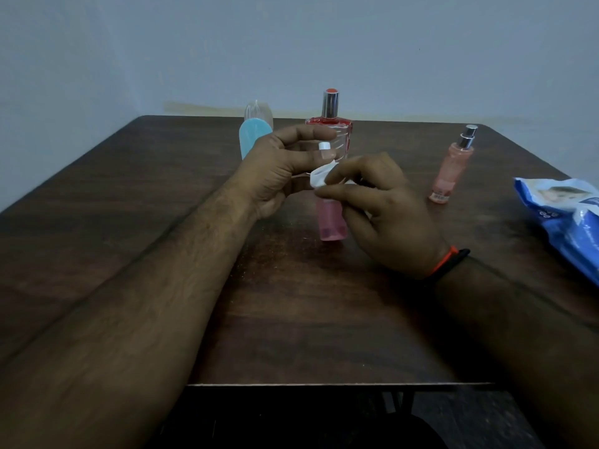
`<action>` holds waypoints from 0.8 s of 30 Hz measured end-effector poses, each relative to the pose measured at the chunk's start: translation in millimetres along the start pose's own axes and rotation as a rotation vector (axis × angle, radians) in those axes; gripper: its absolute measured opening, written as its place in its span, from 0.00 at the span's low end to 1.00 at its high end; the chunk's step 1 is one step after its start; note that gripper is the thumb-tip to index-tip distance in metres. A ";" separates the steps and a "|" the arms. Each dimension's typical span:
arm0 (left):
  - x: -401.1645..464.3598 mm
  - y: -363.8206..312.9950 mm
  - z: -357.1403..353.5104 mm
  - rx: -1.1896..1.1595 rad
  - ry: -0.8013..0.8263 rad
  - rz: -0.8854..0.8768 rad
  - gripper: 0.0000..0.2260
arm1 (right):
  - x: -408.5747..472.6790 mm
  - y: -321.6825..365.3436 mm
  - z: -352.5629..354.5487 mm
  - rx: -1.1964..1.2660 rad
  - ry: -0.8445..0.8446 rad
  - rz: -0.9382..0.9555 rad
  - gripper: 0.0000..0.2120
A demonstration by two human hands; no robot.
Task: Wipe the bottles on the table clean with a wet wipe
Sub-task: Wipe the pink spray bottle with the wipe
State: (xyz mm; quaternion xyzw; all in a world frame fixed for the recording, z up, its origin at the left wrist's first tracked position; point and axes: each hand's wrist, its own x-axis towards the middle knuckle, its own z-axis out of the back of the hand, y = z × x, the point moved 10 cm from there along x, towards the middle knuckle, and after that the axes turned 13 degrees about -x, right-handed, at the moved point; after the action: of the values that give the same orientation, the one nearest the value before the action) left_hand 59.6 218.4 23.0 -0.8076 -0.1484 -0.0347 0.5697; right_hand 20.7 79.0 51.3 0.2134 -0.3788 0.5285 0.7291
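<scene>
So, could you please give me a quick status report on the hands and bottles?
Left hand grips small pink white-capped bottle. Right hand pinches white wet wipe against it. Blue bottle, red glass bottle, pink spray bottle standing apart, nothing obstructing.

A plain, pale grey-blue painted wall (324, 43) fills the upper part of the view, smooth and bare, darkening slightly toward the left corner. Along its foot runs a faint yellowish strip (207, 107), just behind the far edge of the furniture. In front stands a dark brown wooden table with a streaked grain and rounded far corners (146, 176); its near edge shows as a thin pale line. Beneath that edge dark metal legs (398, 403) cross in shadow above a dim floor (470, 422). The light is low and even, the whole scene rather dusky.
</scene>
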 end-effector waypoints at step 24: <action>-1.1 -4.8 8.2 0.035 -0.087 -0.020 0.10 | -0.6 -19.6 6.5 -0.009 -0.025 -0.172 0.12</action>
State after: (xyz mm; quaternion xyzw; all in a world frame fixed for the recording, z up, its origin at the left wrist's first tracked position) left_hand 56.3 227.2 24.3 -0.7967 -0.1818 -0.0025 0.5763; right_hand 36.7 67.2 56.7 0.2482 -0.3706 0.4595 0.7681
